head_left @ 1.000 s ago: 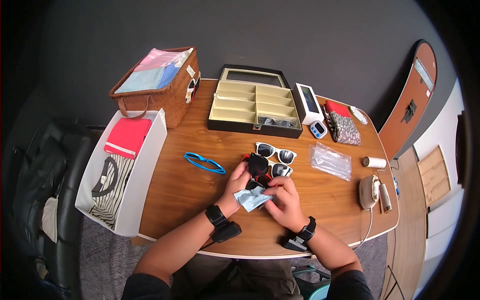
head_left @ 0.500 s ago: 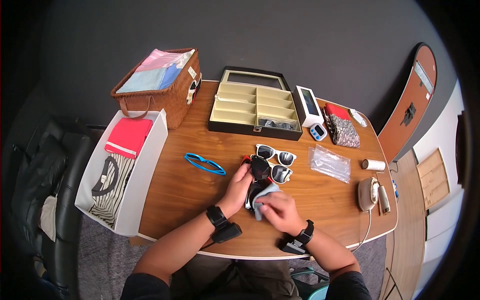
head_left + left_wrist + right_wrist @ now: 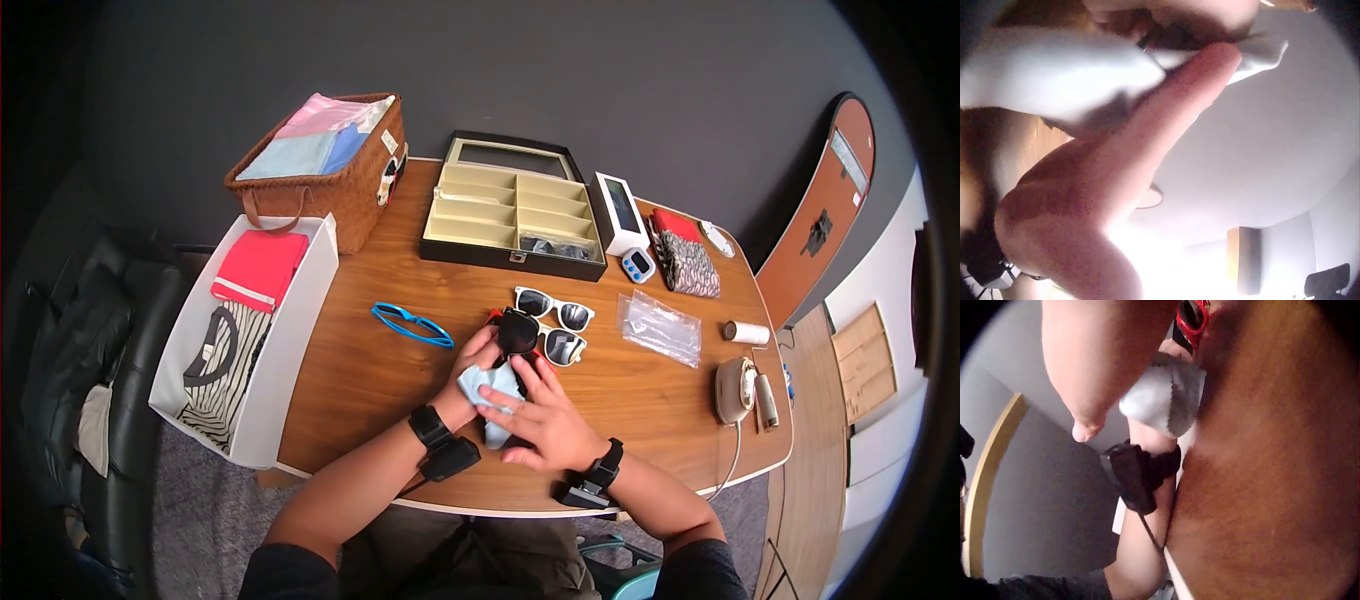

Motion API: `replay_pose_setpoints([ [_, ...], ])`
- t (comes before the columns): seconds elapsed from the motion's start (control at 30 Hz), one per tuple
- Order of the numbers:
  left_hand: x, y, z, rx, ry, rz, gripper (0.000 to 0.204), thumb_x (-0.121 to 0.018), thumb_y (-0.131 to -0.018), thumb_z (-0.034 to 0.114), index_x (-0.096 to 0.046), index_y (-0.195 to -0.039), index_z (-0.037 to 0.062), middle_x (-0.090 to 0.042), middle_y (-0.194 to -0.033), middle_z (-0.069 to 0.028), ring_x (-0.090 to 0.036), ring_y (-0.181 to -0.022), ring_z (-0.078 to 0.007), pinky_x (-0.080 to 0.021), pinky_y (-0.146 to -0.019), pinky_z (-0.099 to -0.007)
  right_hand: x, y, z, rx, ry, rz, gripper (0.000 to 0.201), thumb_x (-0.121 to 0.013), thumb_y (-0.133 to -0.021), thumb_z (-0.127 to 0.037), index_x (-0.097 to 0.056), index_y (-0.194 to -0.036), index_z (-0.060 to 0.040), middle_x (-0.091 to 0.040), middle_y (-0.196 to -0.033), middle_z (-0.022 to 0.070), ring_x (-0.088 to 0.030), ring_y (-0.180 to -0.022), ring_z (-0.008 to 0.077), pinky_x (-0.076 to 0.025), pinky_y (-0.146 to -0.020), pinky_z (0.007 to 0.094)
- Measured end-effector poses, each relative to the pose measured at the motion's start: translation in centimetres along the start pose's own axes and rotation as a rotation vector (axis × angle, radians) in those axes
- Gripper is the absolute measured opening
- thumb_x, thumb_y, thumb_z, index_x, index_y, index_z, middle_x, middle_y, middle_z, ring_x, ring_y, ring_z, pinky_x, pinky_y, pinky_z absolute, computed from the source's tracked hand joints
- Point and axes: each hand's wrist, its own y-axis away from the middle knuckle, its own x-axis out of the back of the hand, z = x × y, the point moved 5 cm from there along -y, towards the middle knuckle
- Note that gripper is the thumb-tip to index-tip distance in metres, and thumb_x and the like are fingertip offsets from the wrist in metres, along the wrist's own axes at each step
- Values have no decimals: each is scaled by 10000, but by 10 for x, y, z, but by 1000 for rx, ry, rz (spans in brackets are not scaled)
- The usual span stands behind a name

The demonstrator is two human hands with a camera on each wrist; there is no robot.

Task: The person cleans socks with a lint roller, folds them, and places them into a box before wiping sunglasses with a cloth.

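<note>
In the head view, the left hand [image 3: 460, 385] grips dark-lensed sunglasses [image 3: 518, 331], one round lens showing above its fingers. A light blue-grey cloth [image 3: 488, 386] lies over the lower part of them, hiding it. Against the cloth rests the right hand [image 3: 552, 428], its fingers spread and fairly straight. The right wrist view shows the cloth [image 3: 1163, 397] with its zigzag edge and, above it, part of a red frame [image 3: 1192, 324]. Up close in the left wrist view, the cloth [image 3: 1066, 69] is blurred beside a finger.
Two white-framed sunglasses [image 3: 565, 347] lie just beyond the hands, blue glasses [image 3: 412, 325] to their left. Farther back stand an open compartment case [image 3: 470, 228] and a wicker basket [image 3: 350, 205]. Clear plastic bags [image 3: 660, 328] and a small beige appliance [image 3: 735, 390] are on the right.
The right hand has gone from pinching the cloth to lying spread against it. The cloth has shifted left, over the left hand's fingers.
</note>
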Motion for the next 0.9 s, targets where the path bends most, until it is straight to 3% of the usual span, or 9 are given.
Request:
replay_pose_setpoints([
  [0.23,-8,6,8,-32,-19,55,299,-456,-1050,195,-589,-1295,87,-663,-1169,-54,-652,-1074,-178,-541,-942,-325,7,-4,3,-108,56,76,668,-641,-888,-543,-574,-1436,-168,-521,-1513,60,-295,-1477,471,-184,-1202,615],
  [0.3,-6,7,20,-340,-627,38,305,-465,-1044,195,-575,-1308,89,-663,-1138,-45,-657,-1049,-179,-540,-940,-317,0,-3,-1,-30,24,11,665,-531,-946,-610,-574,-1438,-166,-511,-1520,79,-245,-1487,505,-166,-1194,641],
  [0.37,-11,9,22,-365,-558,34,304,-503,-1024,165,-583,-1301,71,-655,-1172,-58,-651,-1061,-182,-541,-938,-319,2,-2,8,-46,66,65,661,-522,-949,-612,-576,-1436,-168,-521,-1512,78,-255,-1483,504,-165,-1197,636],
  [0.43,-8,6,6,43,104,134,306,-578,-973,117,-612,-1268,40,-636,-1202,-81,-632,-1099,-203,-539,-942,-327,6,-5,15,-154,66,96,655,-511,-955,-613,-582,-1431,-169,-529,-1505,76,-261,-1483,498,-169,-1198,628],
  [0.5,-11,9,8,1,34,170,247,-481,-1056,189,-608,-1231,70,-673,-1092,-31,-648,-976,-136,-540,-876,-292,5,-5,12,-157,68,98,648,-513,-953,-611,-593,-1419,-168,-530,-1506,71,-269,-1481,497,-173,-1199,621],
  [0.57,-11,10,23,-433,-546,45,291,-474,-1045,207,-583,-1287,89,-659,-1133,-41,-653,-1018,-159,-550,-877,-298,4,-6,-9,-26,55,28,627,-543,-944,-587,-600,-1408,-169,-529,-1509,46,-282,-1475,495,-182,-1198,619],
  [0.77,-10,11,13,4,142,157,282,-592,-950,128,-623,-1222,62,-641,-1111,-80,-651,-1036,-219,-552,-879,-345,13,-9,6,-178,177,120,603,-568,-927,-592,-643,-1363,-182,-546,-1494,7,-309,-1464,489,-189,-1198,614],
  [0.83,-18,19,37,-648,-1133,56,320,-452,-1023,140,-568,-1308,52,-640,-1163,-51,-643,-1027,-174,-536,-910,-307,7,-8,-11,-44,77,51,592,-577,-926,-567,-640,-1368,-179,-560,-1481,27,-315,-1458,495,-178,-1199,617],
  [0.9,-16,16,32,-566,-986,58,322,-442,-1030,139,-558,-1319,57,-641,-1150,-38,-639,-1009,-158,-534,-896,-301,7,-8,-1,-27,115,61,612,-582,-920,-567,-619,-1393,-181,-558,-1483,33,-317,-1456,499,-172,-1201,618],
])
